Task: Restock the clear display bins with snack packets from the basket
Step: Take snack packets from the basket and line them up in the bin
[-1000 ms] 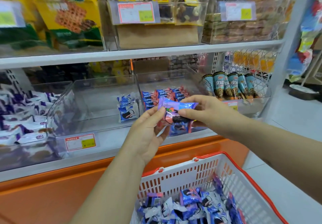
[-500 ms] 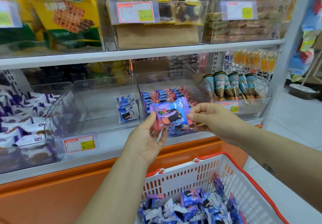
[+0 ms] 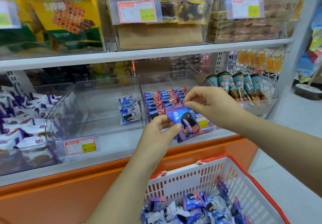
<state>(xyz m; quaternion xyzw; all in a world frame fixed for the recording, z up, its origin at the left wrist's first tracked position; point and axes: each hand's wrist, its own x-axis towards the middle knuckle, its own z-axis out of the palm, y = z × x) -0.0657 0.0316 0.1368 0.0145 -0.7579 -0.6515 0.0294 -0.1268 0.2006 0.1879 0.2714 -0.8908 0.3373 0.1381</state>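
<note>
Blue-and-purple foil, the snack packet point(image 3: 183, 118) had been turned from edge-on to face-up within the last second, though it had hardly been shifted. It was pinched at its left end by the left hand point(image 3: 161, 131) and at its top edge by the right hand point(image 3: 209, 104). It was held before the clear plastic display bin point(image 3: 165, 82) of red-and-blue packets point(image 3: 162, 100). Nothing had yet been placed, and the white slotted basket point(image 3: 200, 176) below was judged well stocked.

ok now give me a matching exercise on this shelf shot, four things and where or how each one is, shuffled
Things:
1. purple-blue packet
2. basket
3. cone snacks
4. middle bin

Place or state:
A. nearly empty
B. pinched by left hand and right hand
C. lowest in view, white with red rim
D. standing in the rightmost bin

Pairs: 1-B, 2-C, 3-D, 4-A
</note>
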